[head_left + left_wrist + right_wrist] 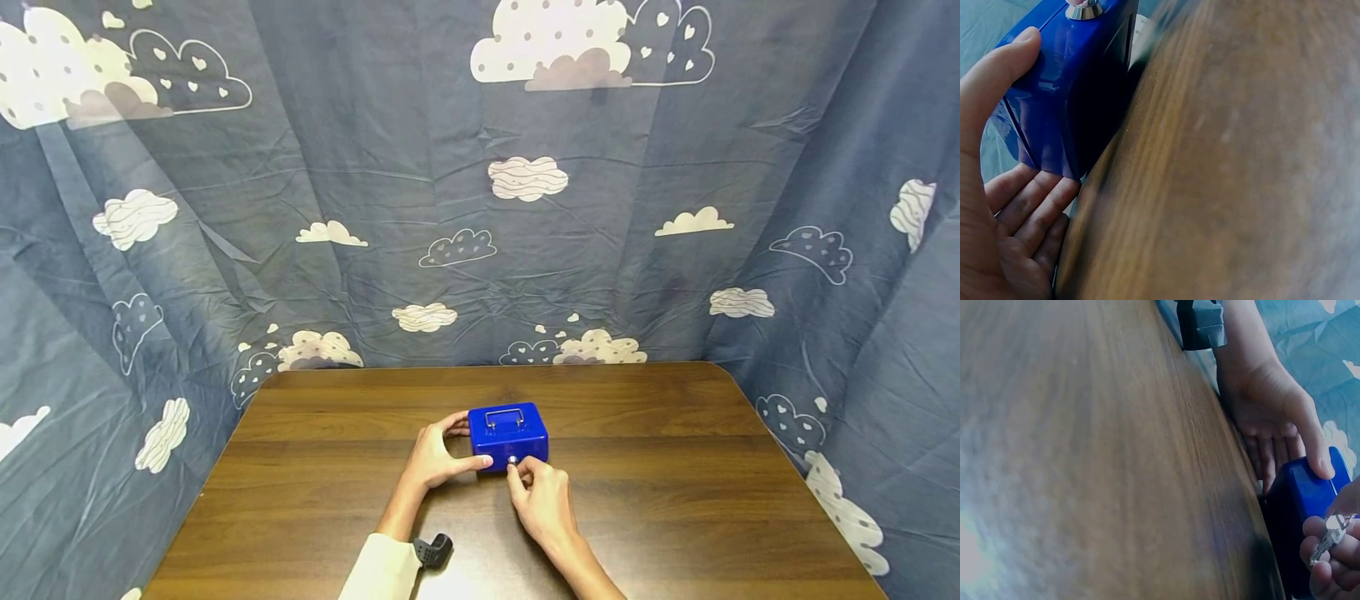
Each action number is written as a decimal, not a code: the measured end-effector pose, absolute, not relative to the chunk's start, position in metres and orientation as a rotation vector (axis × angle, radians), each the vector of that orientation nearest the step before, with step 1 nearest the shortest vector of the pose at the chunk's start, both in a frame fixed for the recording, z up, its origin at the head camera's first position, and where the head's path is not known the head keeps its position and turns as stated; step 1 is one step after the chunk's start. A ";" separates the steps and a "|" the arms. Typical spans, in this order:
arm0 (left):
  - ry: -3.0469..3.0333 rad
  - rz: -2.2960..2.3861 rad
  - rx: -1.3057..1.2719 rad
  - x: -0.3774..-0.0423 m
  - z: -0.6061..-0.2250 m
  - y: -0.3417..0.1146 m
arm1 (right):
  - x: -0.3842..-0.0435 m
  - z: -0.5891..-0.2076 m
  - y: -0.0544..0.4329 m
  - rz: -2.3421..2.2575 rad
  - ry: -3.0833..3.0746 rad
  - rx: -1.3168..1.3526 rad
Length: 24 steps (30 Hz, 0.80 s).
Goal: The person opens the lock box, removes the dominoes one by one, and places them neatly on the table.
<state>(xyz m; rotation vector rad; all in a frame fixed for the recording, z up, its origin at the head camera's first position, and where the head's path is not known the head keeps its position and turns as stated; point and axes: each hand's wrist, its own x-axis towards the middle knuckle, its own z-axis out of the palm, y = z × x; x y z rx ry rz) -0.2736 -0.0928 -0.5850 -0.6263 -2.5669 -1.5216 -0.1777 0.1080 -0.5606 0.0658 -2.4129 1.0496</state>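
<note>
A blue metal cash box [491,439] stands on the wooden table with its lid shut and a thin carrying handle [504,416] lying on top. My left hand [433,457] holds the box at its left end, thumb on the front face and fingers against the side. At the round silver lock [1085,11] on the front, my right hand [546,504] pinches a small key between thumb and forefinger. A silver key [1329,542] shows against the right fingers in the right wrist view. How far a key sits in the lock is hidden by the fingertips.
The brown wooden table [660,475] extends around the box on all sides. Behind it and along both sides hangs a grey-blue curtain [390,192] with cloud prints. A black strap device [433,551] is worn on the left wrist, by a pale sleeve.
</note>
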 end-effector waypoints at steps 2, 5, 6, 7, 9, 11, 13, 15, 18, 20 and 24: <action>-2.563 -1.518 -0.632 -0.273 -0.585 -0.093 | -0.177 -0.561 0.108 1.087 -2.410 0.057; -2.554 -1.512 -0.645 -0.272 -0.585 -0.093 | -0.176 -0.560 0.108 1.133 -2.411 0.037; -2.550 -1.513 -0.649 -0.272 -0.585 -0.092 | -0.176 -0.561 0.109 1.150 -2.416 0.026; -2.549 -1.516 -0.650 -0.272 -0.585 -0.093 | -0.176 -0.560 0.109 1.166 -2.420 0.015; -2.550 -1.522 -0.646 -0.273 -0.585 -0.093 | -0.176 -0.560 0.109 1.197 -2.435 -0.014; -2.554 -1.522 -0.643 -0.273 -0.585 -0.093 | -0.176 -0.560 0.109 1.230 -2.457 -0.046; -2.569 -1.530 -0.624 -0.273 -0.585 -0.093 | -0.176 -0.560 0.109 1.264 -2.473 -0.073; -2.573 -1.529 -0.619 -0.274 -0.585 -0.093 | -0.176 -0.560 0.109 1.315 -2.481 -0.095; -2.575 -1.532 -0.618 -0.273 -0.585 -0.093 | -0.176 -0.562 0.110 1.401 -2.469 -0.122; -2.571 -1.536 -0.622 -0.273 -0.585 -0.093 | -0.176 -0.563 0.110 1.451 -2.461 -0.142; -2.555 -1.535 -0.638 -0.272 -0.584 -0.093 | -0.177 -0.564 0.109 1.550 -2.443 -0.195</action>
